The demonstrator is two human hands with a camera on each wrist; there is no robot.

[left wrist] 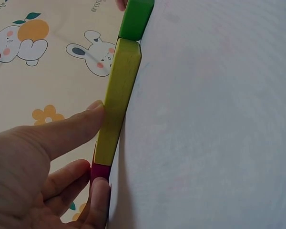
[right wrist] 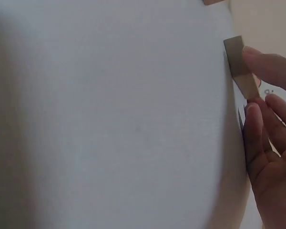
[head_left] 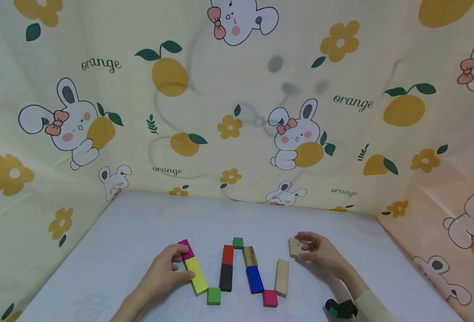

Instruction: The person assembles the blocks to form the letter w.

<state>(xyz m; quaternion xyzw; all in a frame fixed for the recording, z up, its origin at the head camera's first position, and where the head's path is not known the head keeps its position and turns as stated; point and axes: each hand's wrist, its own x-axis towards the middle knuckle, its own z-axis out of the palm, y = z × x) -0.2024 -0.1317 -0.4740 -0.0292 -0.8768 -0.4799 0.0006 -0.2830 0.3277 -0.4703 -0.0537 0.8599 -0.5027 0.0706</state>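
My left hand (head_left: 164,270) is at the left end of a zigzag of coloured wooden blocks. Its thumb lies against the yellow block (head_left: 196,276), while its fingers hold the magenta block (head_left: 186,248) lined up at the far end. In the left wrist view, the yellow block (left wrist: 118,102) meets a green block (left wrist: 136,19). On the right, my right hand (head_left: 321,250) pinches a short plain wooden block (head_left: 294,247) between thumb and fingers, near the table. The right wrist view shows this block (right wrist: 236,57), its far side partly hidden by the hand.
Between the hands stand a green cube (head_left: 213,296), black block (head_left: 226,278), red block (head_left: 228,255), small green block (head_left: 238,243), brown-grained block (head_left: 250,256), blue block (head_left: 255,280), pink cube (head_left: 270,298) and long plain block (head_left: 282,277). A dark object (head_left: 341,308) lies by the right sleeve.
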